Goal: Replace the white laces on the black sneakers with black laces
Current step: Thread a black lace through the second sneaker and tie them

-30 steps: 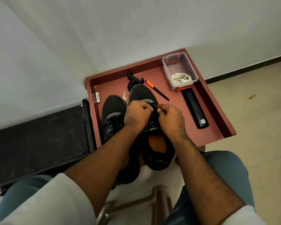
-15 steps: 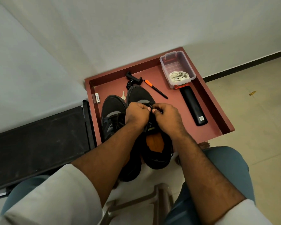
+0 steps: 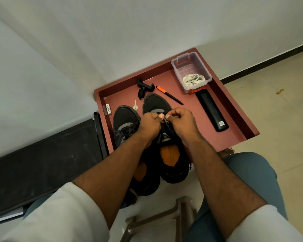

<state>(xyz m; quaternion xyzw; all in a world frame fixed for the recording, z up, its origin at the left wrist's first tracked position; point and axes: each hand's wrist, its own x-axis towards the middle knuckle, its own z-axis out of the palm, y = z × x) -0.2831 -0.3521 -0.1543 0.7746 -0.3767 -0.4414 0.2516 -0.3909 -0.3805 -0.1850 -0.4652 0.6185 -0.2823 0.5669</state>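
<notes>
Head view looks down on a red tray (image 3: 238, 109) set in a corner against pale walls. Two black sneakers stand side by side on the tray's near part, toes pointing away, heels hanging over the near edge. Both hands meet over the lacing area of the right sneaker (image 3: 157, 103). The left hand (image 3: 150, 124) has its fingers curled, thumb tip up, pinching a thin black lace (image 3: 168, 127) at the eyelets. The right hand (image 3: 181, 122) is curled the same way, thumb beside the other thumb, gripping the same lace where it runs down the tongue. The orange insole shows in this shoe's opening. The left sneaker (image 3: 124, 117) sits just beside it, touching, with dark laces already threaded across its grey-panelled front.

Toward the tray's far right corner stands a clear plastic box (image 3: 191, 67) holding a coil of white laces (image 3: 193, 79). Touching the box's near end lies a long black remote-like bar (image 3: 211, 110). Near the sneaker toes lie a black pen with an orange cap (image 3: 170, 95), a small black clamp (image 3: 144, 87), a key (image 3: 135, 105) and a white battery (image 3: 108, 109) by the left wall of the tray. Blue trouser knees and white sleeves frame the bottom edge.
</notes>
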